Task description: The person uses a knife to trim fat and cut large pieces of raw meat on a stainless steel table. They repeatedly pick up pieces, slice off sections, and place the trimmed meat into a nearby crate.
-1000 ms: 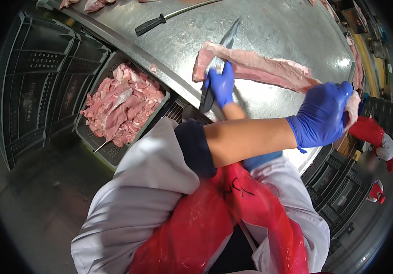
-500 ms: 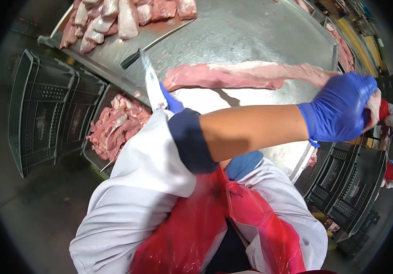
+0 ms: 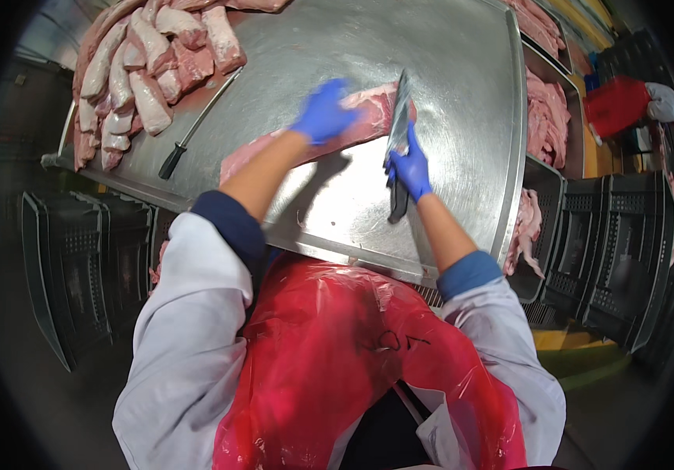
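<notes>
A long pink piece of meat (image 3: 274,145), apparently a loin, lies slantwise on the steel table (image 3: 462,117). My left hand (image 3: 325,113), in a blue glove, is over its middle. Its fingers look stretched and apart, though motion blurs them, and I see nothing held in them. In my blue-gloved right hand (image 3: 413,166) is a knife (image 3: 401,117), gripped by its black handle. The blade points away from me, across the right end of the meat.
Pale meat pieces (image 3: 149,47) are heaped at the far left, near a honing steel (image 3: 196,125) with a black handle. Black crates (image 3: 90,266) stand left of the table, and more crates (image 3: 603,251) stand right. Meat-filled trays (image 3: 576,117) line the right side, where another person (image 3: 619,106) shows.
My left hand has come back from the far right and no longer holds the pale strip. My right hand has carried the knife from the left to the meat's right end.
</notes>
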### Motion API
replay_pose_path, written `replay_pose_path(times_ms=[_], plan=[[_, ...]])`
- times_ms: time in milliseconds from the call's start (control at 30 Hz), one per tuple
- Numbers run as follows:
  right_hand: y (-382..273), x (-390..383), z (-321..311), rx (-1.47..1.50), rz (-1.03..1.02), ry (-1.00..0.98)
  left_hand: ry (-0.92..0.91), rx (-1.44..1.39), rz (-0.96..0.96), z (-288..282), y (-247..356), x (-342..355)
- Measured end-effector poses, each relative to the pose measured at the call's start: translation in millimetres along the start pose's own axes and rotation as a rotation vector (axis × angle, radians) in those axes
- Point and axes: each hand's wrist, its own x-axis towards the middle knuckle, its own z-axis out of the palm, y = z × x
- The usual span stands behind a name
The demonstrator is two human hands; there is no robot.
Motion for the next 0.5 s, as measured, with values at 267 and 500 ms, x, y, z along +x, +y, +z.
replay_pose_path(times_ms=[267, 500], plan=[[-38, 86, 7, -0.715, 0.016, 0.082, -0.157, 0.438, 0.079, -6, -140, -69], [-42, 0, 15, -0.496, 0.152, -0.062, -0.166, 0.402, 0.250, -11, -133, -75]])
